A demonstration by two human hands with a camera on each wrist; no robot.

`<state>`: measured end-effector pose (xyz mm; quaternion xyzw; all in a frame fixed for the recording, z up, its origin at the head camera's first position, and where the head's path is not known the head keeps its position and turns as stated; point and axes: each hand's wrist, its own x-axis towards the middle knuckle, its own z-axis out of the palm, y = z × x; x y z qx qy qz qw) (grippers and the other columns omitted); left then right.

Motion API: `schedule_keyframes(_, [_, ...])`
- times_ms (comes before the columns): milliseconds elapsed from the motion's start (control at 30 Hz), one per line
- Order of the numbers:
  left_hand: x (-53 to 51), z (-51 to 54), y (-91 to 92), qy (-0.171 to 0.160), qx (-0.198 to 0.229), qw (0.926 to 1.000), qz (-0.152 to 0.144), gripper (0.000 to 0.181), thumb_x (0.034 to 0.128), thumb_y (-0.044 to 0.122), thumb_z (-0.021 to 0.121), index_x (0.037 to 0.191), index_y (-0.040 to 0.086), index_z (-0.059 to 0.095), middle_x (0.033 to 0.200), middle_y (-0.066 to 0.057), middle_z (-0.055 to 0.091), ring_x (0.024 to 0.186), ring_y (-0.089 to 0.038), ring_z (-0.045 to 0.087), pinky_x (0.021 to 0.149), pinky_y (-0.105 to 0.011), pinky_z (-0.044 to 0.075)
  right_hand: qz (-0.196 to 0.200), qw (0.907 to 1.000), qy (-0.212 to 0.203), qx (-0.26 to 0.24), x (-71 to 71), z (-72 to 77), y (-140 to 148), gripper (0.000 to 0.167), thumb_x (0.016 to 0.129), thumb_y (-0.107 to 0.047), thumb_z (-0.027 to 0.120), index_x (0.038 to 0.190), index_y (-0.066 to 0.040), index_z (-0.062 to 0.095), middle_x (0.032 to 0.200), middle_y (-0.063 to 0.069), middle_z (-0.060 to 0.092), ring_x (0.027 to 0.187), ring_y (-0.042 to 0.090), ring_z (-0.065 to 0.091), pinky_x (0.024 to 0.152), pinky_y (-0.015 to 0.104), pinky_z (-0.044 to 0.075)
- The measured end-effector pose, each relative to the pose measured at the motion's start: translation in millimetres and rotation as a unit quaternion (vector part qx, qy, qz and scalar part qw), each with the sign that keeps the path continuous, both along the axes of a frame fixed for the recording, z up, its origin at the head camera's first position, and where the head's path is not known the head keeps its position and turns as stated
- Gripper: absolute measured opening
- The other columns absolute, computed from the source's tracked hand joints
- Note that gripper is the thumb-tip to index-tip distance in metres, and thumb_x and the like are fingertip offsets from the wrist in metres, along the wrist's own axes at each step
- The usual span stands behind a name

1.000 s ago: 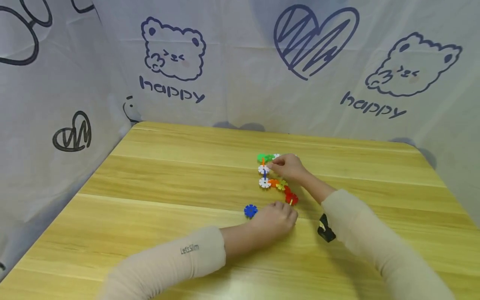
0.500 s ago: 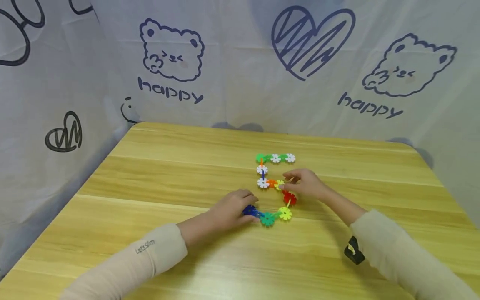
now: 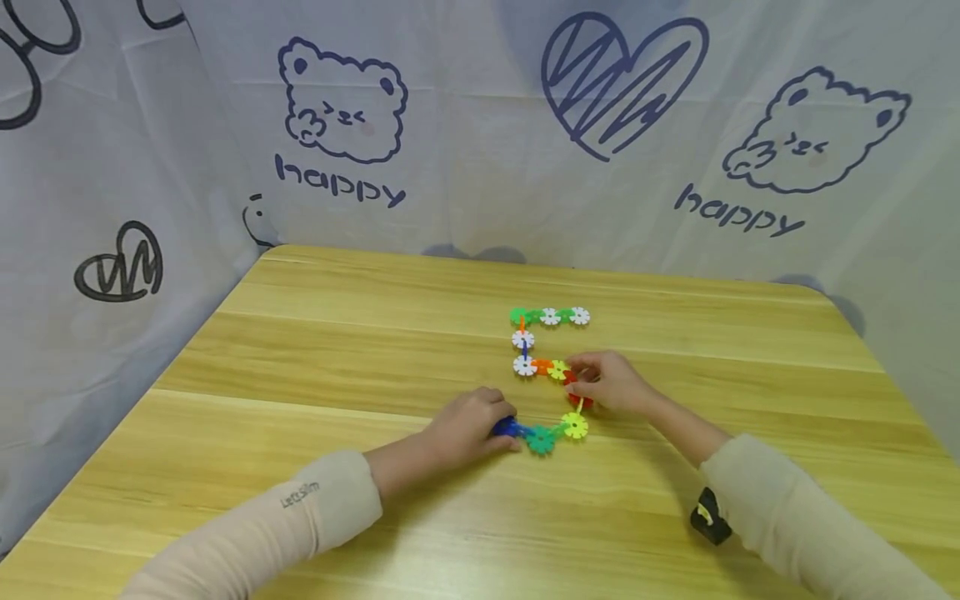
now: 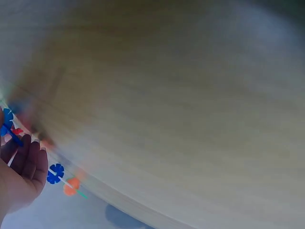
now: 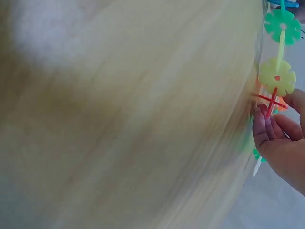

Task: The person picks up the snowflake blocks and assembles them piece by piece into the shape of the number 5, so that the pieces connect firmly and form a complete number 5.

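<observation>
A chain of interlocked plastic snowflake discs lies on the table in a bent shape like a 5. At its lower left end, my left hand [image 3: 467, 427] pinches a blue disc [image 3: 507, 427], partly hidden by the fingers. Right of that come a teal disc [image 3: 541, 440] and a yellow-green disc [image 3: 574, 426]. My right hand [image 3: 613, 383] pinches a red disc [image 3: 579, 400] at the chain's right bend; the right wrist view shows finger and thumb at the red discs [image 5: 272, 101]. Beyond the hands are a yellow disc [image 3: 557, 370], white discs [image 3: 525, 366] and a green disc [image 3: 520, 316].
The chain stands on a wooden table [image 3: 337, 333]. Under the right forearm shows a small black object [image 3: 709, 518], partly covered by the sleeve. A white cloth [image 3: 480, 125] with drawn bears and hearts hangs behind and at the sides.
My left hand moved from the lower right of the chain leftward to its blue end. My right hand came down from the upper part to the red disc. The lower chain has shifted slightly right.
</observation>
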<state>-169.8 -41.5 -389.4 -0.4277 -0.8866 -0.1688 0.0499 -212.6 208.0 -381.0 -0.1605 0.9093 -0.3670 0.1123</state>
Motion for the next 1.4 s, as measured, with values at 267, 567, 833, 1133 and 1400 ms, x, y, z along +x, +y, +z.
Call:
schedule_keyframes(267, [-0.2, 0.9, 7.3, 0.008, -0.009, 0.9996, -0.026, 0.041, 0.0813, 0.039, 0.068, 0.103, 0.004, 0.067, 0.093, -0.006, 0.065, 0.085, -0.016, 0.06, 0.075, -0.025, 0.053, -0.016, 0.9999, -0.002, -0.001, 1.7, -2.5, -0.7, 0.04, 0.088, -0.005, 0.059, 0.125, 0.009, 0.052, 0.114, 0.024, 0.06, 0.094, 0.029, 0.061, 0.068, 0.024, 0.052])
schedule_keyframes(567, [-11.6, 1.8, 4.0, -0.023, 0.015, 0.9996, -0.007, 0.04, 0.0879, 0.035, 0.061, 0.108, 0.001, 0.065, 0.1, -0.01, 0.066, 0.093, -0.021, 0.063, 0.085, -0.031, 0.053, -0.026, 0.9995, 0.016, 0.003, 3.1, -2.3, -1.2, 0.038, 0.089, -0.005, 0.059, 0.123, 0.009, 0.053, 0.109, 0.024, 0.063, 0.092, 0.029, 0.061, 0.067, 0.025, 0.051])
schedule_keyframes(833, [-40.2, 10.7, 21.0, 0.035, 0.006, 0.9988, 0.035, 0.037, 0.0863, 0.026, 0.066, 0.112, -0.001, 0.063, 0.104, -0.012, 0.064, 0.094, -0.024, 0.062, 0.084, -0.032, 0.054, -0.05, 0.9983, 0.016, 0.025, 8.8, 4.3, -2.6, 0.047, 0.084, -0.02, 0.068, 0.12, 0.009, 0.056, 0.104, 0.021, 0.064, 0.089, 0.027, 0.061, 0.075, 0.033, 0.054])
schedule_keyframes(1133, [-60.3, 16.0, 42.9, 0.029, -0.092, 0.9923, 0.078, 0.033, 0.09, 0.026, 0.062, 0.119, 0.009, 0.06, 0.115, -0.009, 0.06, 0.096, -0.023, 0.059, 0.082, -0.032, 0.054, -0.066, 0.9967, 0.022, 0.042, 19.8, 7.2, -2.2, 0.051, 0.08, -0.024, 0.073, 0.114, 0.011, 0.057, 0.097, 0.019, 0.065, 0.083, 0.024, 0.06, 0.072, 0.033, 0.054])
schedule_keyframes(1400, [-68.1, 12.1, 45.9, 0.014, -0.125, 0.9882, 0.087, 0.028, 0.0919, 0.025, 0.058, 0.118, 0.014, 0.062, 0.12, -0.009, 0.058, 0.101, -0.024, 0.059, 0.087, -0.033, 0.053, -0.059, 0.9965, 0.038, 0.045, 20.4, 6.8, -2.8, 0.046, 0.077, -0.017, 0.075, 0.108, 0.013, 0.06, 0.096, 0.021, 0.066, 0.084, 0.026, 0.061, 0.074, 0.036, 0.054])
